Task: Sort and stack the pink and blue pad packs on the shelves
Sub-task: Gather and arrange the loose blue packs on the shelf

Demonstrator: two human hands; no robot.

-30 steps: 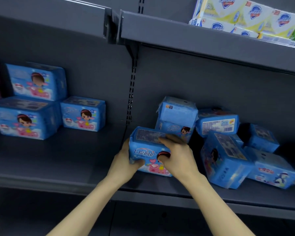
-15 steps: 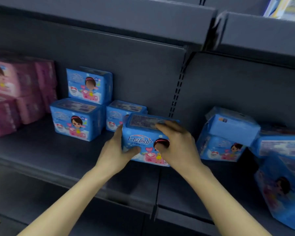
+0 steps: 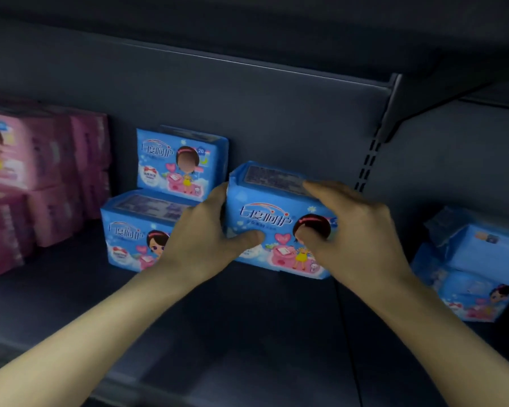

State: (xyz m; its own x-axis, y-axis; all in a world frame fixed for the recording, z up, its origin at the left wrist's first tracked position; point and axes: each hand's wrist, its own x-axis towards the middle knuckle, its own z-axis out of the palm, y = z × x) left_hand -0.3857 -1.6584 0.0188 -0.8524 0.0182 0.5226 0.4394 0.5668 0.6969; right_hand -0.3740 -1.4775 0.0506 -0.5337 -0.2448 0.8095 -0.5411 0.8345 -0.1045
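Observation:
I hold a blue pad pack [image 3: 272,212] between both hands, upright with its printed front toward me. My left hand [image 3: 206,239] grips its left end, thumb on the front. My right hand [image 3: 350,230] grips its right end, fingers over the top. To its left stand two stacked blue packs: a lower one [image 3: 130,227] and an upper one [image 3: 177,163]. Whether the held pack rests on another pack behind it is hidden. Pink packs [image 3: 27,177] are stacked at the far left.
The dark grey shelf [image 3: 232,333] runs across the view with bare floor in front of the packs. A slotted upright [image 3: 368,163] divides the bays. Loose blue packs [image 3: 476,268] lie jumbled in the right bay. Another shelf overhangs above.
Both hands carried the blue pack leftward from the jumbled right bay across the upright to beside the stacked blue packs. The pink stack came into view at left.

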